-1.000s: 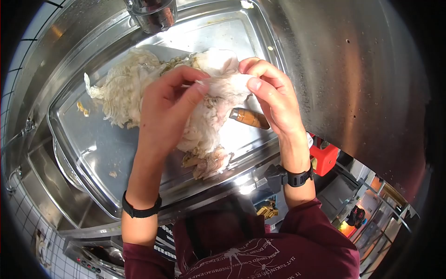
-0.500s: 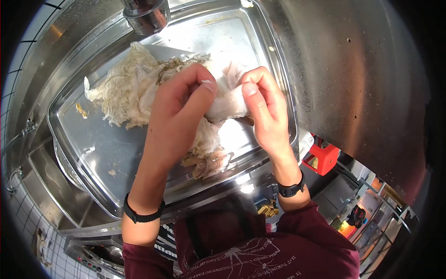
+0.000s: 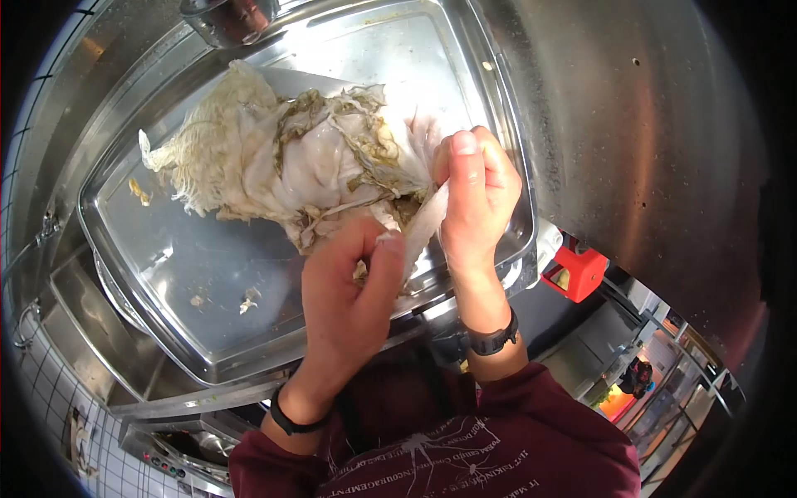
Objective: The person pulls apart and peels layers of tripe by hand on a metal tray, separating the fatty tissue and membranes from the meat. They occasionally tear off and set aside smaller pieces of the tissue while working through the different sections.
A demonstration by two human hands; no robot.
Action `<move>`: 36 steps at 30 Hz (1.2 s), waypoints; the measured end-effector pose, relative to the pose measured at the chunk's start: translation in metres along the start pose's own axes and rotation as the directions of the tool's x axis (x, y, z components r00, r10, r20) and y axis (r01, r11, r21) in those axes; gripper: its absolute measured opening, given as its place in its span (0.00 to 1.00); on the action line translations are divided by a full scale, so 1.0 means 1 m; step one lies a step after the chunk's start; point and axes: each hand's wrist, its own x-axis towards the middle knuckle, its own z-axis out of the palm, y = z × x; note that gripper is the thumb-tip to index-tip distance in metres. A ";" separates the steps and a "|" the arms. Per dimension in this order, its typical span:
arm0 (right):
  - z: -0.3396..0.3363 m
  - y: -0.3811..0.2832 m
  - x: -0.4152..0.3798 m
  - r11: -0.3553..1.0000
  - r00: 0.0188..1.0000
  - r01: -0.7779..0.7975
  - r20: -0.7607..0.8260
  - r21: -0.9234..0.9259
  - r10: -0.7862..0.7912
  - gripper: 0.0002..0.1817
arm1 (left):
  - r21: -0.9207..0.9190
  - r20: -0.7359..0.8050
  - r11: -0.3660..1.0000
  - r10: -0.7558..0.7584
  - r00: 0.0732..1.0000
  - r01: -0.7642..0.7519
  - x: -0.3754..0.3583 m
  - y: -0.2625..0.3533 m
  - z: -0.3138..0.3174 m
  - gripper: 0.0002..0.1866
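A pale, frilled piece of tripe [image 3: 320, 162], with greenish-brown residue in its folds, lies spread in a metal tray [image 3: 224, 324]. My right hand [image 3: 483, 187] is closed on its right end, thumb pressed against curled fingers, and a white strip hangs taut from there down to the left. Lower and nearer to me, my left hand [image 3: 353, 286] pinches the tripe's near edge between thumb and forefinger; it covers part of that edge. A flat grey metal piece [image 3: 303, 81] shows behind the tripe, mostly hidden under it.
A metal cylinder [image 3: 228, 21] stands beyond the tray's far edge. Small scraps [image 3: 249, 300] lie on the tray floor, and a yellowish bit [image 3: 139, 192] sits at its left. A steel wall [image 3: 614, 141] rises on the right. Below it is a red container [image 3: 574, 272].
My left hand has come down toward me and slightly right, uncovering the tripe's middle. My right hand has turned and risen slightly; a strip now stretches between the hands.
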 end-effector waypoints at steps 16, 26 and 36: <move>-0.035 -0.004 0.025 0.954 0.990 -0.032 0.141 0.299 -0.010 0.09 | 0.339 -0.116 0.939 0.103 0.988 -0.058 -0.004 -0.002 -0.034 0.03; -0.072 -0.008 -0.005 0.892 0.924 -0.217 0.378 0.397 0.057 0.15 | 0.726 -0.033 0.677 0.208 0.978 -0.120 0.035 0.014 -0.049 0.23; -0.109 0.006 -0.021 0.803 0.928 -0.186 0.370 0.567 -0.046 0.09 | 0.875 0.081 0.434 0.305 0.949 -0.215 0.038 0.001 -0.039 0.23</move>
